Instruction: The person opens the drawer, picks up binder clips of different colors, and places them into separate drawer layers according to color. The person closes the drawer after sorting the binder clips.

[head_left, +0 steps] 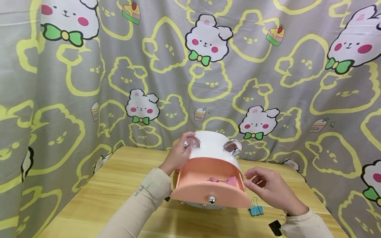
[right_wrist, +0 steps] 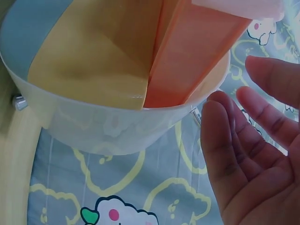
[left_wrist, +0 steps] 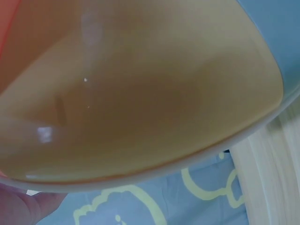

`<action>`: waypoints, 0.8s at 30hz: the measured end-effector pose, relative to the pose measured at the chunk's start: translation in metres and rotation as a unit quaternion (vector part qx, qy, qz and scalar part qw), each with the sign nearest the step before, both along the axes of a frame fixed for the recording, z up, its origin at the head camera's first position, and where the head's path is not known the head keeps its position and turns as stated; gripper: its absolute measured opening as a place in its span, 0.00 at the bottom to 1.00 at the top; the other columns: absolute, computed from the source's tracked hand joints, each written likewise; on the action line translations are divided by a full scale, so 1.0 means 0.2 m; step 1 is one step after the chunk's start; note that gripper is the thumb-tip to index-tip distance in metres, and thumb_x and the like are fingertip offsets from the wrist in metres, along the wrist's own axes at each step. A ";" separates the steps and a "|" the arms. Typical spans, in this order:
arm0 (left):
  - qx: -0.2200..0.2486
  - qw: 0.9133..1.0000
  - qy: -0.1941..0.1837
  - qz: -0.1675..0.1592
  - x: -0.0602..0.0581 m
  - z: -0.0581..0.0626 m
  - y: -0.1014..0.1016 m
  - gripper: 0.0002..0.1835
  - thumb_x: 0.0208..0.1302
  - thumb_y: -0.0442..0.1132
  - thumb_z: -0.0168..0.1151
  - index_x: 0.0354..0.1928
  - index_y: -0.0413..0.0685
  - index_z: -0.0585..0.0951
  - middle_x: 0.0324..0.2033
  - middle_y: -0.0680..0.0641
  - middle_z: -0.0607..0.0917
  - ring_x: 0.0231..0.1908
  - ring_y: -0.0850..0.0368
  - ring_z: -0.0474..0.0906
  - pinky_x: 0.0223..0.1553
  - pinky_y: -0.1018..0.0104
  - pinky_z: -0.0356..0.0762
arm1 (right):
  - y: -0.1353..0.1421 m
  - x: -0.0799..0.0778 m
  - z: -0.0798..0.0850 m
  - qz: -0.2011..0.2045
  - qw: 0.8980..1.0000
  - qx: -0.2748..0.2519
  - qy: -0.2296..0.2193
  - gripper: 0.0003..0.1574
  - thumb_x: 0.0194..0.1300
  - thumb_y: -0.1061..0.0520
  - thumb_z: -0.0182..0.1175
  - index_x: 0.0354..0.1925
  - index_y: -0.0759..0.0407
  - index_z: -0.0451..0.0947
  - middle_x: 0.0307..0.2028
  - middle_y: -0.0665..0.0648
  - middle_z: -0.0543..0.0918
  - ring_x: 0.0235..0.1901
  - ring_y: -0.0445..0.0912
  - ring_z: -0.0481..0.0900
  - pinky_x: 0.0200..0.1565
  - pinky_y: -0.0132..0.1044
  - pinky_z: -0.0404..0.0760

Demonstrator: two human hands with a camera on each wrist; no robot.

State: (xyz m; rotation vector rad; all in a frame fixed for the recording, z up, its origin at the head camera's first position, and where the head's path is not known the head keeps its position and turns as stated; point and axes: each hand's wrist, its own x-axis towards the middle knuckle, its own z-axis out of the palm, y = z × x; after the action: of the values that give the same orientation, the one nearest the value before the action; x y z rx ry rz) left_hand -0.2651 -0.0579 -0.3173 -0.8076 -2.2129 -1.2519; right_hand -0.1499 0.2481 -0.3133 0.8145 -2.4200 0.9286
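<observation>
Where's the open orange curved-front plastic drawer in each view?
Head: the orange curved-front plastic drawer sits low, just right of centre.
Left wrist: only a sliver of the drawer, upper left corner.
Right wrist: the drawer is at the top, right of centre.
Shared landmark: grey fabric curtain with yellow outlines.

You face a grey curtain point(head_left: 175, 77), hanging in folds along the far, left and right sides, printed with yellow outlines and white animals in green bows. Before you: a bench point(head_left: 113, 180), pale wood-grain surface.
</observation>
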 end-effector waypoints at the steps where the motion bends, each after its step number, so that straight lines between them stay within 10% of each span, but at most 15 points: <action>1: 0.000 1.000 -0.001 -0.001 0.00 0.00 0.00 0.23 0.66 0.30 0.52 0.61 0.53 0.68 0.40 0.44 0.80 0.28 0.53 0.69 0.31 0.61 0.70 | 0.00 0.00 0.00 -0.001 1.000 0.000 0.000 0.08 0.58 0.64 0.68 0.35 0.55 0.80 0.31 0.44 0.82 0.25 0.36 0.79 0.25 0.34 0.79; 24: -0.005 0.995 0.088 -0.043 0.00 0.01 0.01 0.22 0.64 0.23 0.50 0.58 0.46 0.71 0.36 0.50 0.82 0.41 0.54 0.78 0.43 0.59 0.76 | 0.11 0.02 -0.08 -0.044 0.999 -0.003 -0.031 0.08 0.60 0.61 0.68 0.36 0.53 0.79 0.31 0.43 0.81 0.26 0.35 0.80 0.26 0.34 0.79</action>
State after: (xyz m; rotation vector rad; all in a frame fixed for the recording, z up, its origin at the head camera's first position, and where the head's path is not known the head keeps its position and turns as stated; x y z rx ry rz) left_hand -0.2649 -0.0564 -0.3148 -0.9869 -2.0641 -1.1621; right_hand -0.1460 0.2706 -0.3290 0.6820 -2.4828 0.9397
